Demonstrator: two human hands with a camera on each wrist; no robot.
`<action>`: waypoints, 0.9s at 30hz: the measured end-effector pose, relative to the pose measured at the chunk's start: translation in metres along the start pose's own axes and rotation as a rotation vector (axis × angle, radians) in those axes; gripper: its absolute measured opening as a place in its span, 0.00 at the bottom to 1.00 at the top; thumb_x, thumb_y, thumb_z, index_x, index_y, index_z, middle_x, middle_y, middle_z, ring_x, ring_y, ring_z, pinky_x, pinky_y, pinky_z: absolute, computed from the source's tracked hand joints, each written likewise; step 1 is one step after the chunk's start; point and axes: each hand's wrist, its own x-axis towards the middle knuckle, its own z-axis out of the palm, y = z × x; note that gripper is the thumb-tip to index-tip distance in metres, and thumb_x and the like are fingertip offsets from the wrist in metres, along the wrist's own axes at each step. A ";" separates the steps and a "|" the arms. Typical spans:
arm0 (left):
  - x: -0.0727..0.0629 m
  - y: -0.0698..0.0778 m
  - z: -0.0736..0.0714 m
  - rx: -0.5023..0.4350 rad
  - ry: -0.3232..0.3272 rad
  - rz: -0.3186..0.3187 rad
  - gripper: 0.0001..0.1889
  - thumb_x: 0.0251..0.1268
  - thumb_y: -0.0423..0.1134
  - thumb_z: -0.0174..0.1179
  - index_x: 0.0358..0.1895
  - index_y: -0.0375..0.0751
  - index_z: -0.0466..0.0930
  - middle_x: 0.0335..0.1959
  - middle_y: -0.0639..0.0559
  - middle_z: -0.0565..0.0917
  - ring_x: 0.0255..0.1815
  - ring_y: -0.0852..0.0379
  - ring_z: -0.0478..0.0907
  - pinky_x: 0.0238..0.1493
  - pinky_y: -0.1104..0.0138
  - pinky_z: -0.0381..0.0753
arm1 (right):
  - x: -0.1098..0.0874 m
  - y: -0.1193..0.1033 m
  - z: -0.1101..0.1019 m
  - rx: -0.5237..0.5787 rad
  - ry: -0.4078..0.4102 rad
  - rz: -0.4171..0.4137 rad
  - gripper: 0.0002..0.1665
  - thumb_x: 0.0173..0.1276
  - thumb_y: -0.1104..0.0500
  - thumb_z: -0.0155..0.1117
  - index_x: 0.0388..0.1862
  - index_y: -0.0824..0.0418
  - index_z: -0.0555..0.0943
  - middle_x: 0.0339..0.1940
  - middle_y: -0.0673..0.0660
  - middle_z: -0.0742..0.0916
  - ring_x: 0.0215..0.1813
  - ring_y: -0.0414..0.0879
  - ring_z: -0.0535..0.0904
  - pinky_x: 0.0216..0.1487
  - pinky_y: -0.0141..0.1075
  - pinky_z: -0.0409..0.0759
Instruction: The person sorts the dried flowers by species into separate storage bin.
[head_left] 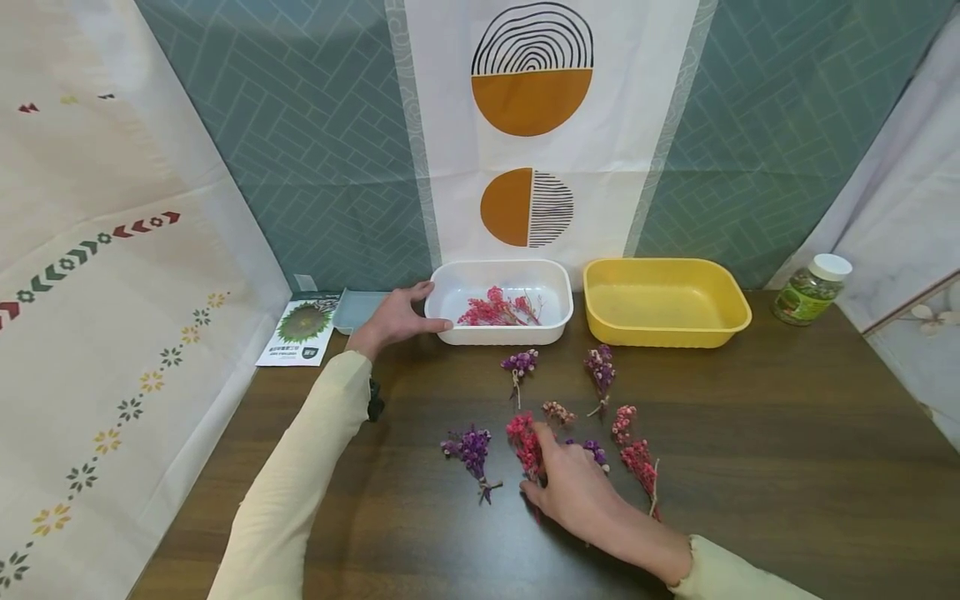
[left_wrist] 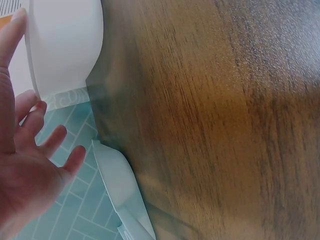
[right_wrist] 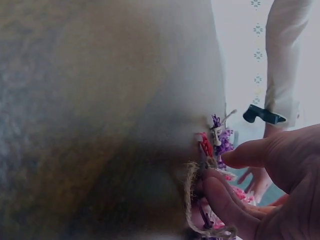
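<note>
My left hand [head_left: 397,315] spans the left end of a white plastic basin [head_left: 495,335], with thumb and a finger touching its rim; the left wrist view shows the other fingers spread loosely. Pink dried flowers [head_left: 491,310] lie inside this basin. My right hand [head_left: 573,492] is low over the table, thumb and index finger around the tied stem of a pink dried-flower bunch [head_left: 522,442]. A purple bunch [head_left: 592,452] is partly hidden behind that hand. To its left lies another purple bunch [head_left: 472,450]. Twine [right_wrist: 189,190] shows by the fingers in the right wrist view.
A yellow basin [head_left: 667,336] stands right of the white one, with a lidded jar [head_left: 810,292] beyond it. More bunches lie around, including a pink one [head_left: 637,462] at right. A sunflower packet [head_left: 298,333] and a pale blue tray [head_left: 348,310] sit at left.
</note>
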 end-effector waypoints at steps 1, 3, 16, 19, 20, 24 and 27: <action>0.000 0.000 0.000 -0.001 0.001 0.001 0.54 0.52 0.61 0.73 0.79 0.44 0.56 0.80 0.47 0.55 0.78 0.43 0.52 0.70 0.46 0.61 | 0.000 0.000 0.001 -0.002 -0.001 -0.002 0.43 0.57 0.62 0.78 0.66 0.71 0.66 0.17 0.45 0.76 0.11 0.33 0.68 0.12 0.28 0.68; 0.000 0.000 0.000 -0.003 0.001 0.002 0.54 0.52 0.61 0.73 0.79 0.43 0.57 0.80 0.47 0.55 0.78 0.43 0.52 0.70 0.46 0.61 | 0.001 0.000 0.002 0.000 -0.008 0.000 0.43 0.58 0.62 0.78 0.67 0.71 0.66 0.15 0.44 0.74 0.10 0.33 0.67 0.11 0.27 0.67; 0.000 0.000 0.000 -0.002 0.000 0.009 0.54 0.53 0.61 0.73 0.79 0.43 0.56 0.80 0.47 0.55 0.78 0.44 0.52 0.71 0.47 0.60 | 0.006 0.000 0.005 0.044 -0.046 0.019 0.41 0.58 0.66 0.76 0.67 0.72 0.66 0.13 0.45 0.73 0.10 0.34 0.68 0.10 0.28 0.66; 0.001 0.000 -0.001 -0.004 0.000 0.006 0.54 0.52 0.62 0.73 0.79 0.43 0.56 0.80 0.47 0.55 0.78 0.44 0.52 0.71 0.47 0.60 | 0.007 0.000 0.006 0.023 -0.047 0.020 0.40 0.58 0.65 0.76 0.66 0.71 0.67 0.12 0.46 0.73 0.10 0.35 0.67 0.10 0.28 0.65; 0.001 -0.001 -0.001 -0.003 0.000 0.006 0.54 0.52 0.62 0.73 0.79 0.43 0.56 0.80 0.47 0.55 0.79 0.44 0.51 0.71 0.47 0.60 | 0.007 0.000 0.006 0.015 -0.045 0.016 0.39 0.58 0.65 0.76 0.65 0.71 0.67 0.12 0.46 0.73 0.10 0.35 0.67 0.10 0.27 0.65; 0.000 -0.001 -0.001 0.002 0.003 0.006 0.54 0.52 0.62 0.72 0.79 0.43 0.56 0.80 0.47 0.55 0.79 0.44 0.52 0.71 0.47 0.60 | 0.008 0.000 0.007 -0.004 -0.034 -0.004 0.39 0.57 0.67 0.76 0.64 0.71 0.68 0.12 0.46 0.72 0.12 0.35 0.65 0.10 0.27 0.64; 0.000 0.000 0.000 0.003 0.002 0.005 0.53 0.53 0.62 0.72 0.79 0.43 0.56 0.80 0.47 0.55 0.78 0.44 0.52 0.71 0.47 0.60 | 0.007 0.000 0.008 -0.002 -0.023 -0.016 0.39 0.56 0.68 0.75 0.64 0.72 0.67 0.12 0.46 0.71 0.12 0.34 0.65 0.10 0.27 0.63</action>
